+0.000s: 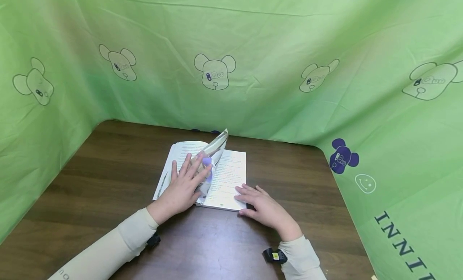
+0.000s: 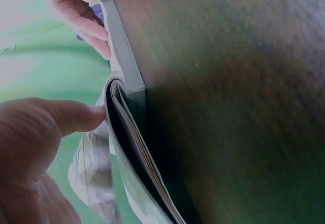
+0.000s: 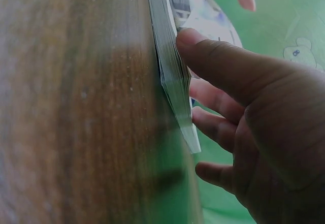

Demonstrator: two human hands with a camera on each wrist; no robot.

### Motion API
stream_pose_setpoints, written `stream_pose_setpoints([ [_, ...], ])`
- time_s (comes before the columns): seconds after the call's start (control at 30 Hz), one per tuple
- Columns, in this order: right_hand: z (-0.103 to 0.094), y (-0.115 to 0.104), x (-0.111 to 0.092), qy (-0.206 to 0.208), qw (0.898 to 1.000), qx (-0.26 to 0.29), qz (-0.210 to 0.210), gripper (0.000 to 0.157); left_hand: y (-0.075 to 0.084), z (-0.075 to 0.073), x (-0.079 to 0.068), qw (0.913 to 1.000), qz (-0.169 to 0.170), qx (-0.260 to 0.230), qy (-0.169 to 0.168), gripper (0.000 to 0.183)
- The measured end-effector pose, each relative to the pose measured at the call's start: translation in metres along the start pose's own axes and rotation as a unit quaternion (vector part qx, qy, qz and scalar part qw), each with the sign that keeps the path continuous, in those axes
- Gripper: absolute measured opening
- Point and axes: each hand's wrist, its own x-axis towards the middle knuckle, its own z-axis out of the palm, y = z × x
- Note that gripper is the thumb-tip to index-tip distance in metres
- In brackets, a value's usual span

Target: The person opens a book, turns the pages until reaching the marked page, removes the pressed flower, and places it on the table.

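Observation:
An open book (image 1: pixel 228 175) lies on the brown table, with printed text on both sides. Near its middle one illustrated page (image 1: pixel 217 151) stands raised and curved. My left hand (image 1: pixel 182 187) is spread over the left side, its straight fingers against that raised page. In the left wrist view the left thumb (image 2: pixel 76 116) touches the book near the spine. My right hand (image 1: pixel 265 205) rests at the lower right corner of the right page, fingers loosely extended. In the right wrist view the right thumb (image 3: pixel 213 56) lies at the edge of the page block (image 3: pixel 170 56).
The wooden table (image 1: pixel 108 171) extends around the book on all sides. A green curtain (image 1: pixel 267 38) with bear-head prints hangs behind and at both sides. A black wrist device (image 1: pixel 275 256) sits below the right sleeve.

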Motion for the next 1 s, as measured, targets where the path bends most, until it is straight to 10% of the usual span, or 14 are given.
stream_pose_setpoints([
  [0.5,0.001,0.002,0.001,-0.003,1.000,-0.001,0.015,0.046,-0.005,-0.003,-0.006,0.9964,0.004,-0.020,-0.082,0.049],
  [1.0,0.000,0.001,0.002,-0.011,1.000,-0.012,0.026,0.043,-0.009,-0.007,-0.013,0.9844,-0.039,-0.061,-0.160,0.047],
])
